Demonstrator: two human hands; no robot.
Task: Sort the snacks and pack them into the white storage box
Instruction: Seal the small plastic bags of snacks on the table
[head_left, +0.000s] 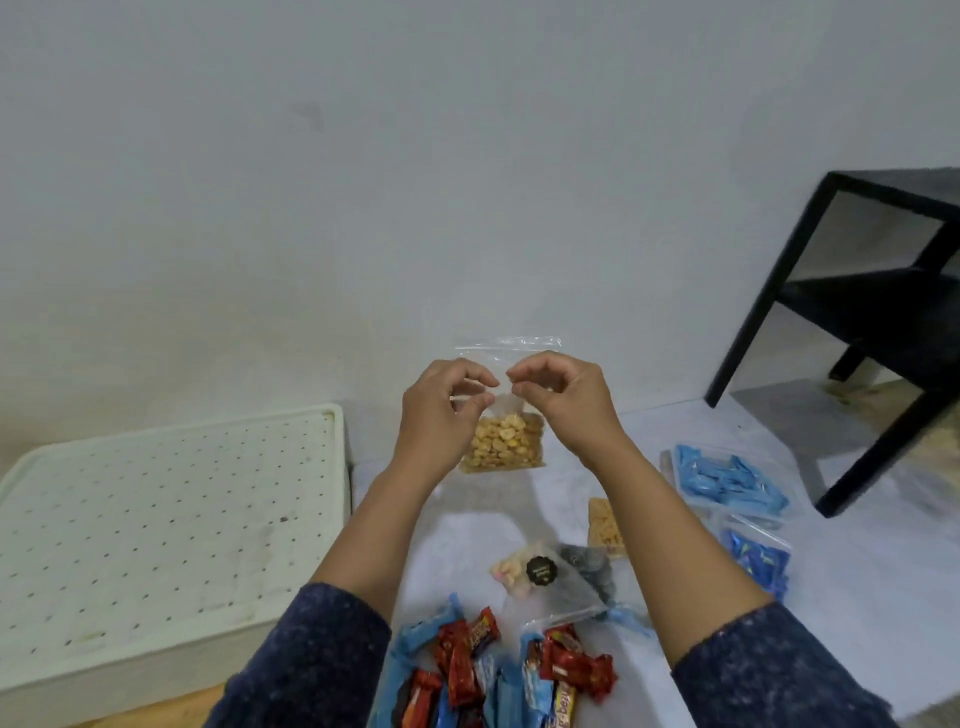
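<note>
I hold up a clear zip bag of yellow nuts (503, 442) in front of me. My left hand (441, 410) and my right hand (563, 402) each pinch the bag's upper part, fingertips nearly meeting at its middle. The bag hangs upright above the pale floor cloth. The white storage box (156, 514), with a perforated top surface, sits at the left. Red and blue wrapped candies (467, 670) lie in a pile at the bottom centre.
Two clear bags of blue-wrapped sweets (727, 480) lie at the right, a bag of biscuits (602, 522) and a bag with a black round label (540, 569) in the middle. A black shelf frame (852, 332) stands at the right against the white wall.
</note>
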